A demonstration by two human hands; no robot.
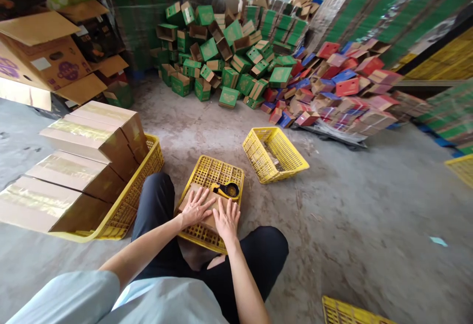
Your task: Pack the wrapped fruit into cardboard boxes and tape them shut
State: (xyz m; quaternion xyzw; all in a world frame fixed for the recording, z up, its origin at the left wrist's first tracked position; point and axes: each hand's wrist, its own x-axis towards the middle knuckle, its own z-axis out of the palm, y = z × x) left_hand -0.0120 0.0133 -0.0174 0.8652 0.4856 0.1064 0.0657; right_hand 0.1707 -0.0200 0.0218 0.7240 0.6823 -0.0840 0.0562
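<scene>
Between my knees is an upturned yellow plastic crate [218,166] with a grid of holes on top. A flat piece of brown cardboard [209,219] lies across it. My left hand [197,208] rests on the cardboard with its fingers spread. Beside it, my right hand [226,219] also lies flat on the cardboard, fingers stretched out. Just beyond my fingertips sits a black and yellow tape dispenser [226,190] with a roll in it, touched by neither hand.
At my left, a yellow crate [121,208] holds several taped cardboard boxes [81,161]. Another yellow crate [275,154] stands ahead to the right. Piles of green boxes [221,63] and red and blue boxes [340,82] lie farther back. One more crate [351,311] shows at bottom right.
</scene>
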